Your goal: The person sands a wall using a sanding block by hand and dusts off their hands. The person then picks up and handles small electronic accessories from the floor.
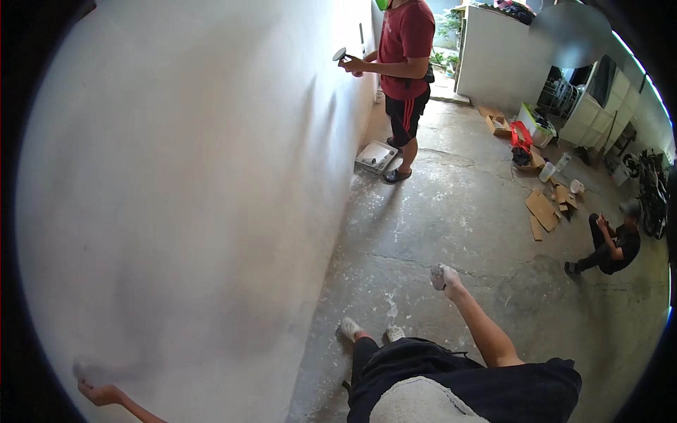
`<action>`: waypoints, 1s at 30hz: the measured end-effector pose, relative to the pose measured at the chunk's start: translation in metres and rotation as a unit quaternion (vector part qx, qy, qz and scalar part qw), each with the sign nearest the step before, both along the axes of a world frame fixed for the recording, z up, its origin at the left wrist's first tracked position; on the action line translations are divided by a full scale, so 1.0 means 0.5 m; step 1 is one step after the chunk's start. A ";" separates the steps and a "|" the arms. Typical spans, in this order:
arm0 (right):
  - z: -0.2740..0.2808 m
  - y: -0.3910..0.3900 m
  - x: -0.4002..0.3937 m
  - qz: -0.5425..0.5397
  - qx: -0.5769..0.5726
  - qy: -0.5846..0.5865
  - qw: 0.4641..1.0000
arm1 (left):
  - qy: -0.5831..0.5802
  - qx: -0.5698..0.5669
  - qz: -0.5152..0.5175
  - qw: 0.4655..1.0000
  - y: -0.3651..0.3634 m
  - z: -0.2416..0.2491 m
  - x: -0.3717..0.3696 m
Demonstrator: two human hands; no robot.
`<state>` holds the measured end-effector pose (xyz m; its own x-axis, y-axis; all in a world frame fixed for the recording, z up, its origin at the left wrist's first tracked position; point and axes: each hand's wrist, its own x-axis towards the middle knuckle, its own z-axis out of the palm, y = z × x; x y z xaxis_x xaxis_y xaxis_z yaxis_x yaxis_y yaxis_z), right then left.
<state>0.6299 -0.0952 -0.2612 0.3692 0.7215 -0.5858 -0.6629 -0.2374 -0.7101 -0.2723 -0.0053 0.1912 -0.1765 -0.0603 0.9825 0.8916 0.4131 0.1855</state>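
Observation:
A pale wall [183,233] fills the left side. Low at its left end, my left hand [100,394] is close against the surface, fingers curled, a smudgy shadow on the wall just above them; whatever it holds is hidden. Out over the concrete floor, my right hand [451,277] is closed around a small grey-white piece [438,277], too indistinct to name. White dust coats the fingers of that hand.
Ahead by the wall stands a person in a red shirt [407,42] holding a round pale disc [339,54]. A tray [376,156] lies at their feet. Another person [620,243] squats at right, near cardboard pieces [542,210] and a bicycle [652,190].

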 end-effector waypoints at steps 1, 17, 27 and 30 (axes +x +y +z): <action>-0.008 -0.021 -0.010 -0.018 0.010 0.017 1.000 | -0.042 -0.006 -0.012 0.999 0.003 0.003 0.011; 0.020 -0.077 -0.461 0.029 0.019 0.066 0.997 | 0.079 -0.026 -0.352 0.932 -0.022 -0.002 0.080; 0.178 -0.115 -0.733 0.112 0.055 0.037 0.991 | -0.080 -0.197 -0.524 0.825 -0.125 -0.366 0.272; 0.171 -0.136 -0.749 0.106 0.026 0.008 0.994 | -0.317 -0.404 -0.623 0.590 -0.177 -0.488 0.419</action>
<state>0.2553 -0.1634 -0.1756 0.1973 0.8120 -0.5493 -0.6131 -0.3350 -0.7154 -0.0631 -0.0936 -0.0526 0.0624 0.9471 0.3149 0.4537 -0.3079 0.8363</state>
